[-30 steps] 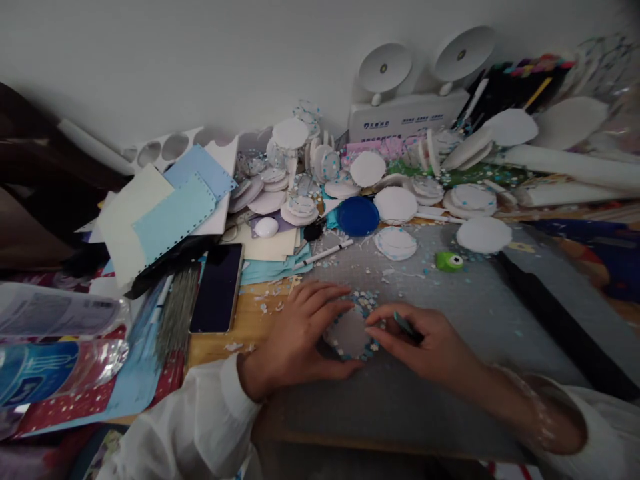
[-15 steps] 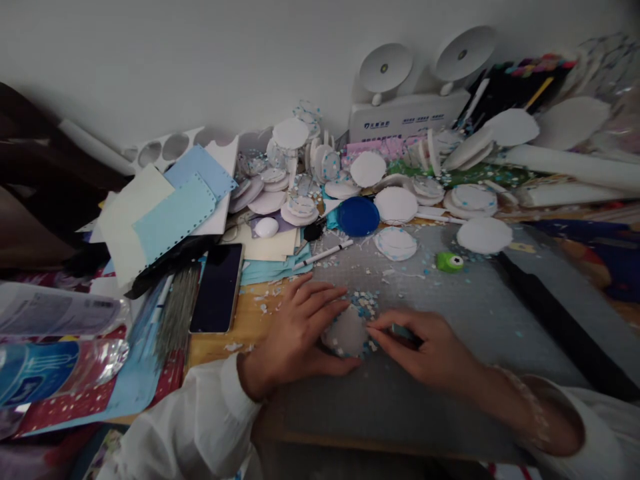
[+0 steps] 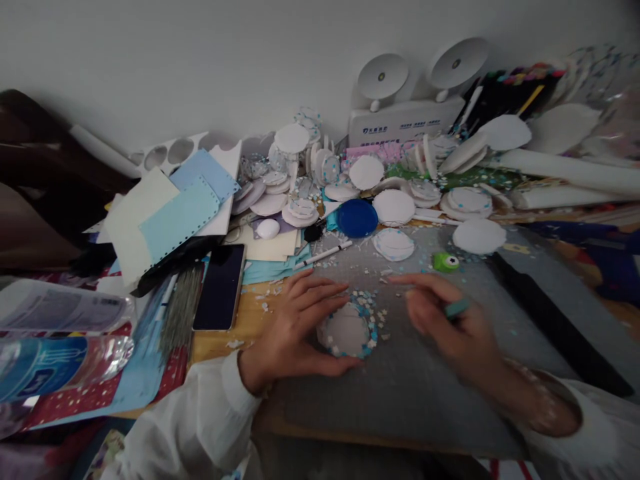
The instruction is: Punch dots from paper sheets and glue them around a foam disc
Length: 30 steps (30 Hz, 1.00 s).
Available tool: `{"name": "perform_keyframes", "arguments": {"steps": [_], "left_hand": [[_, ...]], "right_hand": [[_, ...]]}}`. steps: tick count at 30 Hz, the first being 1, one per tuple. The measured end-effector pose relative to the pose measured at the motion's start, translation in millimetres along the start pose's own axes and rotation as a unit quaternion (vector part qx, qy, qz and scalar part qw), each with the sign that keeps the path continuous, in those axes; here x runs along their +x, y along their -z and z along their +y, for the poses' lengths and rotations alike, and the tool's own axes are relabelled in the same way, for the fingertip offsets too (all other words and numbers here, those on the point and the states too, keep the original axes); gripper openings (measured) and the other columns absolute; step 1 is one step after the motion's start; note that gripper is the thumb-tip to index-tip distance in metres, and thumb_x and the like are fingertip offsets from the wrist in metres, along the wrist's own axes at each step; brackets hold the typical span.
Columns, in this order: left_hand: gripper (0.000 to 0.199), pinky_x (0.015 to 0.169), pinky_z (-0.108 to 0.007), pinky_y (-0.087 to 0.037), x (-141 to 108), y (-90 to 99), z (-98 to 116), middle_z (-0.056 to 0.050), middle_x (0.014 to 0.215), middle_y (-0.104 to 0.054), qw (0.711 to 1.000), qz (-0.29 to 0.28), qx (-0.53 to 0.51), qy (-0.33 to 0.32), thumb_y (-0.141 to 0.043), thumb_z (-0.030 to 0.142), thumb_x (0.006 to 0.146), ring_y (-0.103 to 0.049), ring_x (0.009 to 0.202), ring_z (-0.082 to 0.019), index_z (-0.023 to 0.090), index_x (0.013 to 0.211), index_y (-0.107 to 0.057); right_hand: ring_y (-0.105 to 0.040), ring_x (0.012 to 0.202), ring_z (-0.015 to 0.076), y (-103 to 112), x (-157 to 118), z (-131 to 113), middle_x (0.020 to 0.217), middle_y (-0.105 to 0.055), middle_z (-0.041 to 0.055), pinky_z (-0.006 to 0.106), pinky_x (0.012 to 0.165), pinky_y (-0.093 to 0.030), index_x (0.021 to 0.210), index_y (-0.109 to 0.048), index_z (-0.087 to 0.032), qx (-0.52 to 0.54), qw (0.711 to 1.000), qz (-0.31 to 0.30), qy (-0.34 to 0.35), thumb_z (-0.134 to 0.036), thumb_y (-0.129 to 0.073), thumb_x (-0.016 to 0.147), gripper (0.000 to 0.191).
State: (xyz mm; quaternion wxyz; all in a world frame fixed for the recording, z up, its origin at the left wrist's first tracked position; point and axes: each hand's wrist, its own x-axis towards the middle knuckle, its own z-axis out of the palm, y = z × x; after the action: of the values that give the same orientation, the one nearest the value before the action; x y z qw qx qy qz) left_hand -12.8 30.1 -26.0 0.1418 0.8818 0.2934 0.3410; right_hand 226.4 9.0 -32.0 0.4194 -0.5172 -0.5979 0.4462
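A round white disc (image 3: 346,329), edged with small blue and white pieces, lies on the grey mat (image 3: 400,400). My left hand (image 3: 305,327) curves around its left side, fingers spread, fingertips at its upper edge and thumb along the lower edge. To the right of the disc, above the mat, my right hand (image 3: 450,320) is slightly blurred. A teal stick-like tool (image 3: 456,308) is tucked in its curled fingers, and its index finger points left. Loose small pieces (image 3: 381,319) lie by the disc's right edge.
Behind are a blue lid (image 3: 357,218), a white disc (image 3: 394,245), a green punch (image 3: 445,262) and a pen (image 3: 325,254). A phone (image 3: 219,287) and bottles (image 3: 65,357) are on the left. A black strip (image 3: 560,327) crosses the mat at right.
My right hand has moved away from the disc to the right, uncovering its right edge, and the teal tool shows more. My left hand stays around the disc. The camera view shifted slightly.
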Motion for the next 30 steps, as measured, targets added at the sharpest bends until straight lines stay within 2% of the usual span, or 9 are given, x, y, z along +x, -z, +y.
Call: {"name": "perform_keyframes", "arguments": {"steps": [2,5,10,14,17,20,22,26,30], "left_hand": [[0.072,0.105,-0.052,-0.034,0.4,7.5,2.1,-0.011,0.121,-0.066,1.000,-0.010,-0.001,0.005,-0.074,0.058,0.064,-0.058,0.113,-0.030,0.023,0.124,-0.056],[0.074,0.105,-0.052,-0.034,-2.9,16.4,4.6,-0.012,0.125,-0.063,1.000,-0.022,-0.007,0.016,-0.076,0.058,0.063,-0.056,0.116,-0.031,0.024,0.126,-0.055],[0.073,0.102,-0.051,-0.037,-14.1,16.3,0.4,-0.014,0.128,-0.060,0.998,-0.052,-0.008,0.043,-0.077,0.054,0.065,-0.054,0.120,-0.032,0.023,0.127,-0.053],[0.077,0.104,-0.050,-0.036,-20.3,11.9,-8.4,-0.014,0.131,-0.058,0.996,-0.077,-0.006,0.055,-0.076,0.055,0.066,-0.052,0.122,-0.031,0.024,0.132,-0.050],[0.081,0.105,-0.051,-0.035,-18.9,13.7,-10.1,-0.014,0.137,-0.052,0.993,-0.080,-0.036,0.076,-0.073,0.059,0.069,-0.047,0.126,-0.032,0.025,0.137,-0.046],[0.060,0.106,-0.051,-0.034,-12.3,15.6,-7.0,-0.014,0.140,-0.049,0.988,-0.053,-0.099,0.109,-0.057,0.053,0.085,-0.044,0.129,-0.031,0.023,0.136,-0.047],[0.041,0.105,-0.048,-0.037,-6.7,13.5,-5.6,-0.013,0.132,-0.055,0.983,-0.009,-0.126,0.136,-0.047,0.043,0.094,-0.048,0.125,-0.027,0.022,0.128,-0.054],[0.025,0.094,-0.040,-0.044,0.9,2.4,-9.9,-0.008,0.107,-0.064,0.971,0.070,-0.140,0.179,-0.042,0.031,0.097,-0.057,0.106,-0.022,0.020,0.106,-0.062],[0.019,0.088,-0.037,-0.045,-0.5,-3.1,-15.9,-0.007,0.098,-0.062,0.972,0.057,-0.159,0.161,-0.045,0.026,0.094,-0.057,0.097,-0.021,0.019,0.095,-0.062]], "right_hand": [[-0.043,0.051,0.0158,7.2,7.3,1.6,0.059,-0.046,-0.0006,0.030,0.047,-0.035,0.101,-0.062,-0.025,0.057,0.997,0.045,-0.007,-0.042,-0.040,0.096,0.028],[-0.053,0.067,0.0201,15.3,16.8,4.4,0.071,-0.055,0.0043,0.033,0.059,-0.042,0.084,-0.065,-0.024,0.057,0.994,0.090,0.014,-0.046,-0.035,0.095,0.039],[-0.041,0.047,0.0142,19.0,19.0,6.2,0.052,-0.049,0.0020,0.030,0.047,-0.032,0.059,-0.060,-0.021,0.010,0.998,0.028,-0.051,-0.058,-0.029,0.094,0.059],[-0.046,0.051,0.0136,14.4,18.2,6.7,0.058,-0.052,0.0006,0.028,0.049,-0.037,0.070,-0.060,-0.021,0.030,0.998,-0.024,-0.049,-0.062,-0.038,0.090,0.051],[-0.049,0.056,0.0134,11.1,19.0,4.6,0.068,-0.054,0.0005,0.026,0.050,-0.040,0.080,-0.058,-0.021,0.026,0.998,-0.052,-0.024,-0.054,-0.053,0.086,0.034],[-0.050,0.060,0.0135,10.3,18.3,2.3,0.075,-0.055,0.0005,0.025,0.051,-0.040,0.086,-0.054,-0.022,-0.014,0.998,-0.056,0.028,-0.040,-0.061,0.082,0.019],[-0.052,0.063,0.0147,10.9,16.5,3.4,0.075,-0.054,0.0007,0.025,0.053,-0.041,0.086,-0.051,-0.023,-0.055,0.995,-0.049,0.073,-0.032,-0.060,0.081,0.014],[-0.053,0.061,0.0149,13.5,11.9,12.1,0.070,-0.055,0.0002,0.027,0.056,-0.041,0.083,-0.047,-0.023,-0.138,0.977,-0.051,0.152,-0.021,-0.056,0.083,0.009],[-0.054,0.059,0.0146,15.2,8.4,18.3,0.071,-0.058,0.0003,0.028,0.056,-0.040,0.083,-0.047,-0.024,-0.198,0.956,-0.077,0.202,-0.016,-0.054,0.083,0.010]]}}
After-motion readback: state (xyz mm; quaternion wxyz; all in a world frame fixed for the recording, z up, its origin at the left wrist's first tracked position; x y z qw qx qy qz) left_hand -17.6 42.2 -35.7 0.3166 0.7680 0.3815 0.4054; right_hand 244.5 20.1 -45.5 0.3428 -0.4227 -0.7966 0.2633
